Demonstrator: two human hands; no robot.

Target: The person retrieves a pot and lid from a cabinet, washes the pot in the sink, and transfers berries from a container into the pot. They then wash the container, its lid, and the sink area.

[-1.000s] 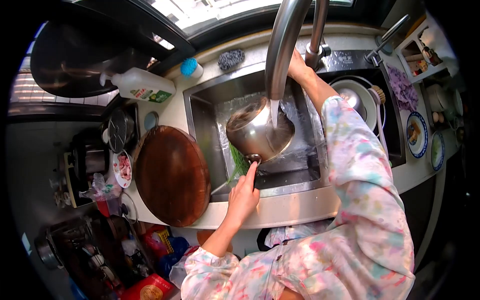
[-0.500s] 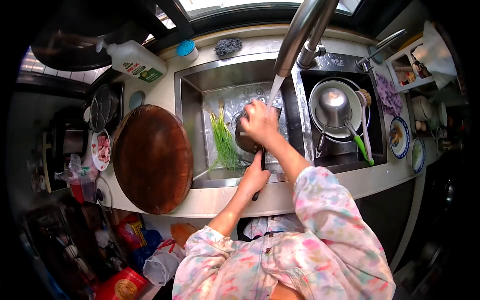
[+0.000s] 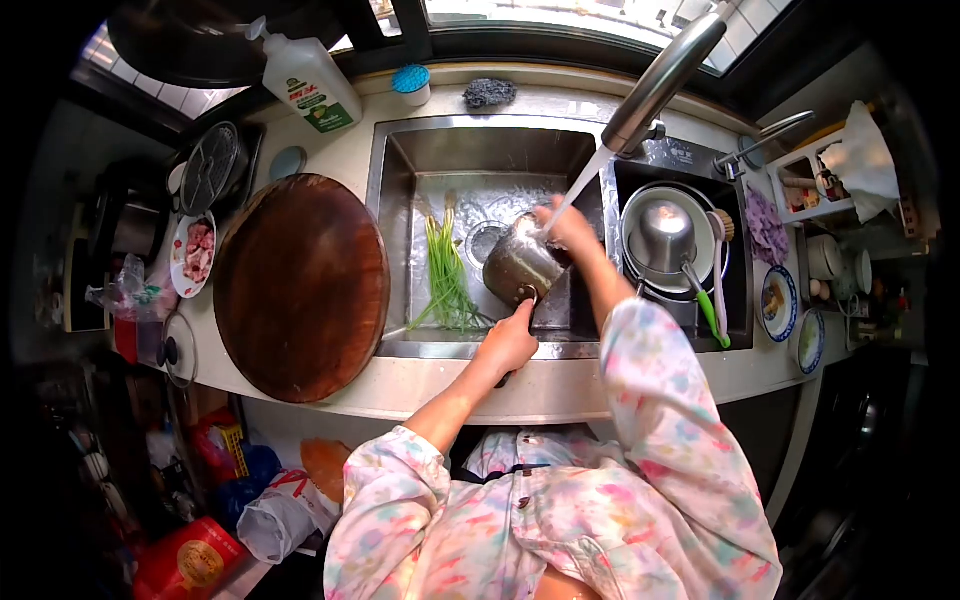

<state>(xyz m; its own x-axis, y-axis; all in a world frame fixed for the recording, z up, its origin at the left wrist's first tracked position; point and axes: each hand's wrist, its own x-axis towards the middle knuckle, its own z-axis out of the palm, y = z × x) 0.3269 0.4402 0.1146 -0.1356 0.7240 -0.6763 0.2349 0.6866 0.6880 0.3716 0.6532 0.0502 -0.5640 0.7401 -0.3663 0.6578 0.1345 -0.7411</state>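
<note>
My left hand (image 3: pixel 508 345) is closed round the black handle of a small dark metal pot (image 3: pixel 522 266), tilted on its side in the left basin of the steel sink (image 3: pixel 394 345). Water runs from the tap (image 3: pixel 665 85) onto my right hand (image 3: pixel 567 226), which is at the pot's right rim; its fingers are blurred and partly hidden by the water. Left of the pot, a bunch of thin green stalks (image 3: pixel 446 275) lies on the basin floor, close to the drain (image 3: pixel 486 243).
A round wooden board (image 3: pixel 300 288) stands left of the sink, near a plate of meat (image 3: pixel 194 252). The right basin holds nested bowls, a metal pot (image 3: pixel 665 235) and a brush. A white bottle (image 3: pixel 310 85) and a dark scrubber (image 3: pixel 489 93) are behind.
The pot has tipped so that its side and base show more. My right hand has moved from over the pot to its right rim. The camera view has shifted.
</note>
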